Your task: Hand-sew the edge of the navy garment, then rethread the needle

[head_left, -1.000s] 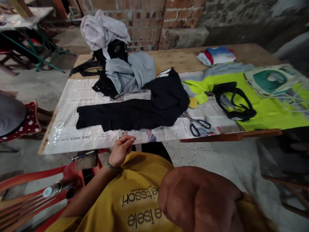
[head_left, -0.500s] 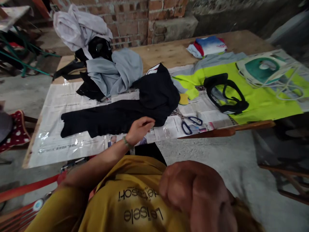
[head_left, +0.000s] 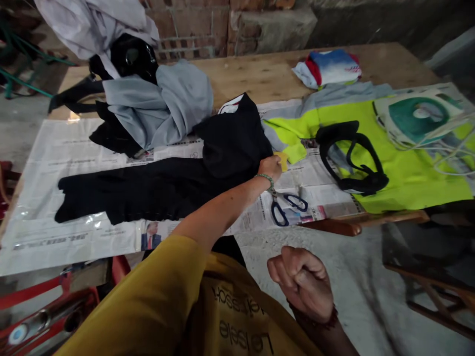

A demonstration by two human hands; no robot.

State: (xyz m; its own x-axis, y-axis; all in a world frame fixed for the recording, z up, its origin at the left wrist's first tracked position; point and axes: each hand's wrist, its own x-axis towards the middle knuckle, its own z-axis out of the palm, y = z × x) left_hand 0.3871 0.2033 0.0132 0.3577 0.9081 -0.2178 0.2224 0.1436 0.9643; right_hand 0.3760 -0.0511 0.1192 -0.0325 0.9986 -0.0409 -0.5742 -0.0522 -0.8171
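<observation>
My left hand (head_left: 270, 168), a green bracelet at its wrist, reaches over the newspaper to a small flat yellow piece (head_left: 283, 161). Its fingers are closed on the piece's near edge. Right beside this hand lies a dark navy garment (head_left: 156, 183), a long narrow part spread to the left and a bunched part at its right end. Blue-handled scissors (head_left: 281, 213) rest just below my left wrist, which covers part of their blades. My right hand (head_left: 302, 282) is raised in front of my body, fingers curled and closed; anything inside it is hidden.
Newspaper (head_left: 37, 198) covers the wooden table's near part. Grey cloth (head_left: 159, 109) and a black bag (head_left: 133, 57) are heaped at left. To the right lie a neon-yellow garment (head_left: 404, 183), a black strap loop (head_left: 371, 183) and a green-and-white iron (head_left: 419, 118) with its cord. Folded clothing (head_left: 332, 68) sits behind.
My left hand has moved right, from the navy garment's lower edge to the yellow piece, and closed on it. My right hand has lowered away from the camera. The view has shifted.
</observation>
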